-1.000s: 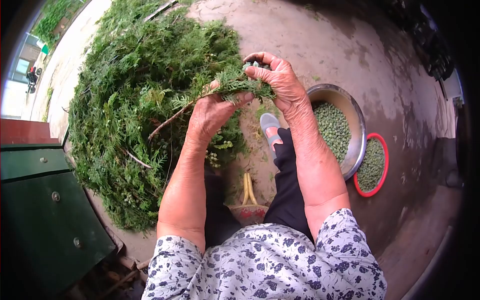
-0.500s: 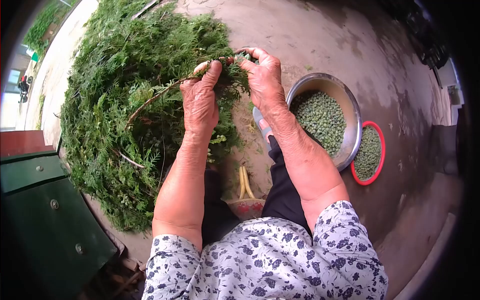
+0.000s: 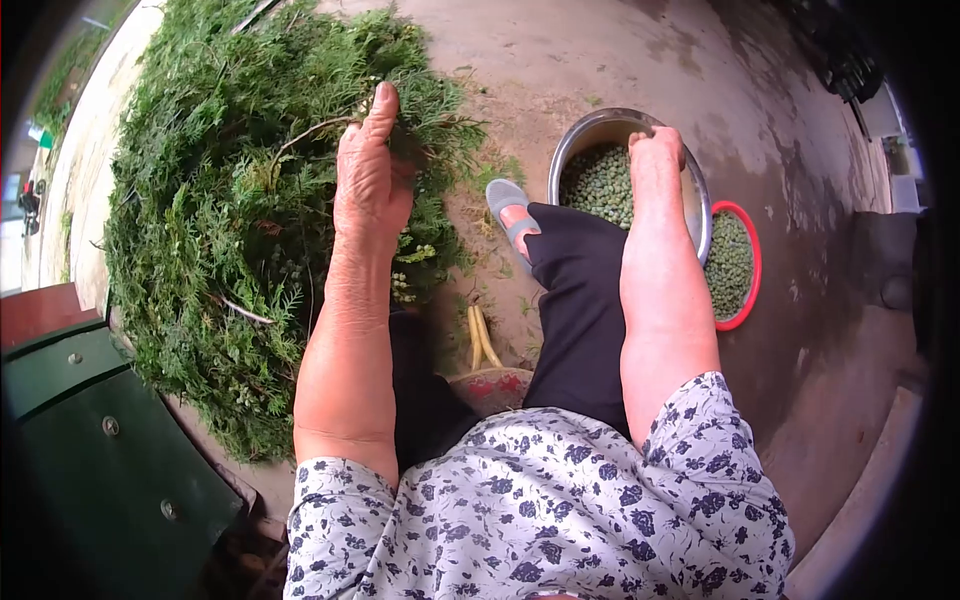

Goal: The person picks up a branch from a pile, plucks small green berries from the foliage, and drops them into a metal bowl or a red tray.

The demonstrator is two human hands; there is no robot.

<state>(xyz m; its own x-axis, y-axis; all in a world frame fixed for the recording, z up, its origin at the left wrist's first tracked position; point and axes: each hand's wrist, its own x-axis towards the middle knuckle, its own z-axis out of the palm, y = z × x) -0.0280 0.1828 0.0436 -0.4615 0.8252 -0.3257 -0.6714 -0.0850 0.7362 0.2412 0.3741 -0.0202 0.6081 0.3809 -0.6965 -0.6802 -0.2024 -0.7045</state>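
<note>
A thin branch (image 3: 308, 133) with green sprigs is gripped in my left hand (image 3: 368, 170), thumb pointing up, over a large heap of leafy evergreen cuttings (image 3: 190, 220). My right hand (image 3: 657, 150) is over the far side of a metal basin (image 3: 708, 225), its fingers curled downward. Whether anything is inside those fingers is hidden. Small round green berries (image 3: 600, 185) fill the bottom of the basin. Beside it on the right lies a red-rimmed sieve (image 3: 757, 265) holding more of the same berries (image 3: 728, 265).
Yellow-handled pliers or shears (image 3: 484, 335) lie near a round seat edge (image 3: 490, 385) between my legs. My foot in a grey shoe (image 3: 508, 205) rests on the concrete floor (image 3: 530, 60). Dark green panels (image 3: 100, 440) stand at the left.
My right hand has left the branch and moved right, over the basin. My left hand has shifted slightly left and up, still with the branch. The grey shoe now shows more fully.
</note>
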